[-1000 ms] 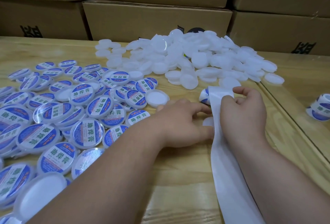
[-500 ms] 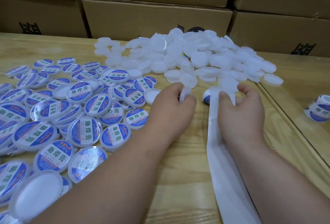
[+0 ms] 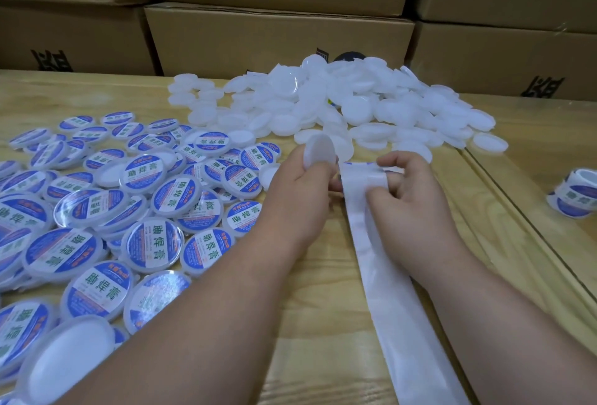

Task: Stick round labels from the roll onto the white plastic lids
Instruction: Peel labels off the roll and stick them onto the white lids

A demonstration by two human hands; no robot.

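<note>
The left hand [image 3: 302,201] pinches 1 blank lid [image 3: 319,154] tilted at its fingertips; the right hand [image 3: 410,201] curls around the label strip [image 3: 363,185] just beside. Bring the lid's flat face level under the peeling label, then press from centre outward.

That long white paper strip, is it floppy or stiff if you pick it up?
Probably floppy: the paper strip bends over the right hand's fingers and lies flat along the table. It looks thin, so likely very light and easy to crease.
</note>
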